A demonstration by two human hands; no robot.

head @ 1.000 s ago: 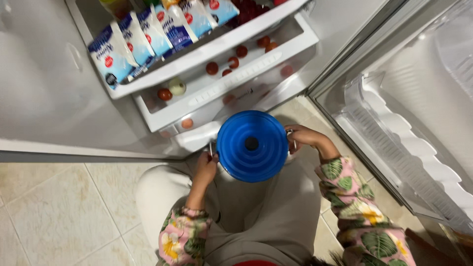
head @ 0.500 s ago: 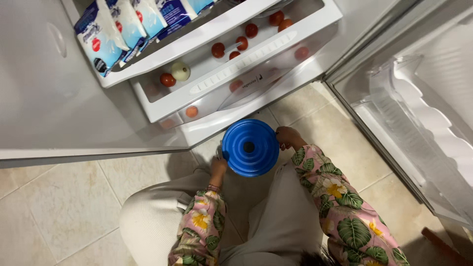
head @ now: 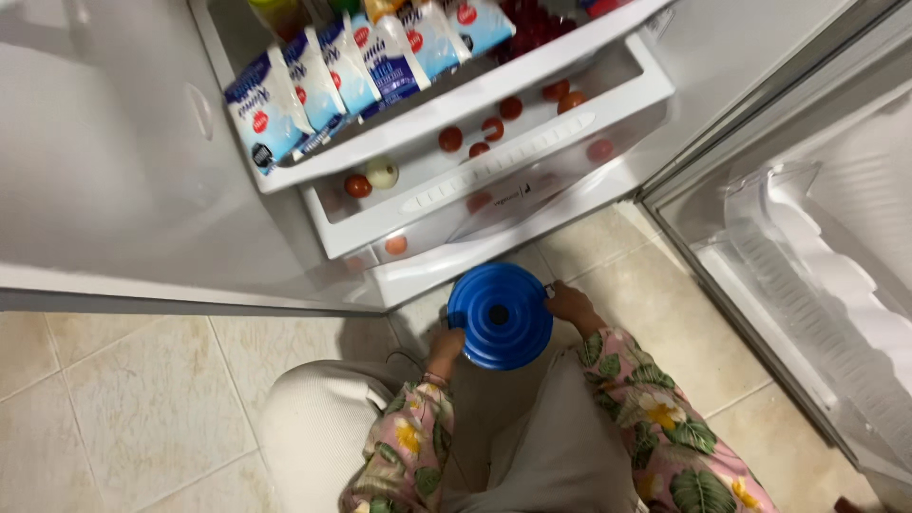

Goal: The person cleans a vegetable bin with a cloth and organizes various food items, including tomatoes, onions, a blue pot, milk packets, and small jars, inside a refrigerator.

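Observation:
A round pot with a ridged blue lid [head: 501, 314] and a black knob sits low between my knees, just above the tiled floor in front of the open fridge. My left hand [head: 446, 341] grips the pot's left side handle. On the opposite side, my right hand [head: 570, 302] holds the other handle. Both sleeves are pink with a green leaf print. The pot's body is hidden under the lid.
The white crisper drawer [head: 494, 171] stands pulled out with several tomatoes and a pale onion [head: 382, 172]. Above it a shelf holds several blue-and-white milk bags [head: 313, 81]. The open fridge door [head: 817, 275] is at the right. Beige floor tiles [head: 142, 399] lie at the left.
The pot has gone down toward the floor with both hands still on its handles. The view has shifted, so the fridge drawer now sits further right.

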